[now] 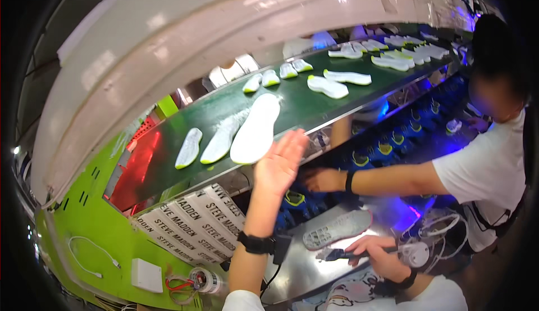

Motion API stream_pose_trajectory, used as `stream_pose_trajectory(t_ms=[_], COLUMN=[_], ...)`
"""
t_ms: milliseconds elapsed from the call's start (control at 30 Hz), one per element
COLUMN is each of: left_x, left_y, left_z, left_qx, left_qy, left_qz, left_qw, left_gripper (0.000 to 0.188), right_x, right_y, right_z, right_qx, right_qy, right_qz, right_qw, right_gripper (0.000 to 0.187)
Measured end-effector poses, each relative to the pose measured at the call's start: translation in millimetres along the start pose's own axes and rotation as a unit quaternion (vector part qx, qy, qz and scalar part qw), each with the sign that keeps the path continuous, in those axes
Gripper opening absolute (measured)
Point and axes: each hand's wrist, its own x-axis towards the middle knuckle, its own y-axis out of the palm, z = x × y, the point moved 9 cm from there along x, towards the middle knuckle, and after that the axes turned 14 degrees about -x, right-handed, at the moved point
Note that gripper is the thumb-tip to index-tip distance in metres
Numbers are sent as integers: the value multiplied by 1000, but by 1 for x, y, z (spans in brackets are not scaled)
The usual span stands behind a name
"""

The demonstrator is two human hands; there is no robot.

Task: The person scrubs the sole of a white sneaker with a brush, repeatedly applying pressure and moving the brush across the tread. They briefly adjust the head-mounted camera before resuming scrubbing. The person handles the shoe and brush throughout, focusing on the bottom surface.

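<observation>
Left hand [282, 162] is being held wide at the edge of the white sole [256, 130], frame centre | dark brush-like tool [338, 254] is being gripped by right hand [382, 257], lower right | grey sole [337, 229] is being supported by metal table [295, 271]

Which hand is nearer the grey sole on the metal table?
Right. The right hand is beside the grey sole, gripping a dark tool; the left hand is farther, by the green belt.
</observation>
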Motion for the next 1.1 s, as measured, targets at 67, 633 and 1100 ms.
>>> stream_pose_trajectory(t_ms=[67, 633, 1100], left_x=[18, 187, -196], left_y=[-3, 43, -183], left_z=[49, -112, 64], left_qx=[72, 930, 149], left_qy=[-96, 169, 77], left_qz=[-33, -201, -204], left_qw=[992, 259, 964], left_gripper=[49, 24, 56], right_x=[-12, -45, -21], right_y=[-2, -32, 27], right_z=[-15, -51, -58], right_qx=[32, 60, 13], right_qy=[16, 224, 224], right_qz=[-8, -107, 151], right_qw=[999, 967, 963], right_gripper=[30, 24, 27])
